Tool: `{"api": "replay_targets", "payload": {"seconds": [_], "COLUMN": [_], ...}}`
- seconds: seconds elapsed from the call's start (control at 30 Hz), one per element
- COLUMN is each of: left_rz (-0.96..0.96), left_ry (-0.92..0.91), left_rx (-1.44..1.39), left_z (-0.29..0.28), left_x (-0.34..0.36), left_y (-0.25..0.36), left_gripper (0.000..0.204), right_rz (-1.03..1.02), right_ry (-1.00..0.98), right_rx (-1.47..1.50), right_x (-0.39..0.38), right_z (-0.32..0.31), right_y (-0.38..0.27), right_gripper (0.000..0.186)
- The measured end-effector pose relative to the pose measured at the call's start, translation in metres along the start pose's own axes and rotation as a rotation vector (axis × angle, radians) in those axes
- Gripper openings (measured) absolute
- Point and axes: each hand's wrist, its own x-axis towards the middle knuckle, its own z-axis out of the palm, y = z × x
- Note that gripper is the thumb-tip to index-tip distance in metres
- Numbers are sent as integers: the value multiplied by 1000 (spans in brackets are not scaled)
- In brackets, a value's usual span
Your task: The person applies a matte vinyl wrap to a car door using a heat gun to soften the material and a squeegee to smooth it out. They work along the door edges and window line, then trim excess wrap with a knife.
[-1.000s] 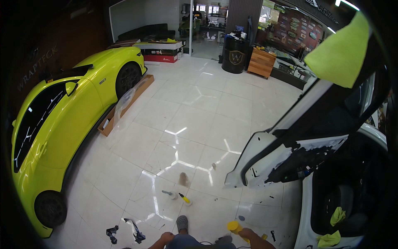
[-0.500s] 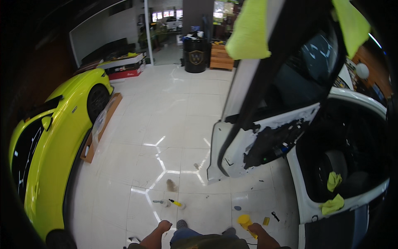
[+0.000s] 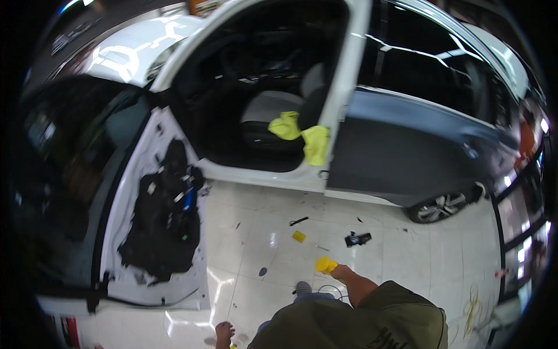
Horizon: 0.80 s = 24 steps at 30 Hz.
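A: What just changed over there?

B: The person has turned to the right, and the white car (image 3: 261,179) now lies straight ahead, front doorway and rear door (image 3: 383,157) together

A: And the yellow tool (image 3: 325,266)?

B: It has come round too, in the right hand (image 3: 343,273), that grip wrapped about its handle. It looks like a heat gun, with a dark cord (image 3: 334,288) looped nearby. I'd judge the turn puts it in better reach of the car, though it is held over the floor (image 3: 279,209), well apart from the bodywork

A: What about the left hand (image 3: 224,330)?

B: Low at the near edge, grip fairly wide, fingers loosely parted; I see nothing in it

A: What else is about?

B: The front door (image 3: 160,227) stands swung out on the left, its dark inside bared. 2 yellow cloths (image 3: 315,145) hang near the seat (image 3: 270,104) and door frame. On the floor beyond the tool lie a small yellow block (image 3: 299,237) and a black object (image 3: 357,238) I can't make out

A: Any labels or writing?

B: Only dark print (image 3: 383,338) on the olive shirt (image 3: 349,320), cut off and unclear; I find no readable label on the tool or the car
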Motion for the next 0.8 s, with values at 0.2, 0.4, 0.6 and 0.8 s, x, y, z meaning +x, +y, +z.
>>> {"api": "replay_targets", "payload": {"seconds": [0.2,0.4,0.6,0.8], "left_rz": [785,1185,1252,1495], "left_ry": [-278,-827,-973,-853], "left_rx": [435,136,216,276], "left_z": [235,466,647,780], "left_x": [31,-118,-152,-182], "left_y": [262,505,646,702], "left_gripper": [24,24,32,39], "right_rz": [247,469,717,894], "right_ry": [-33,-43,42,203], "right_rx": [173,343,678,1089], "right_x": [-40,-63,-100,-140], "right_z": [-49,-23,32,111], "right_y": [91,153,142,60], "right_gripper": [50,45,40,36]}}
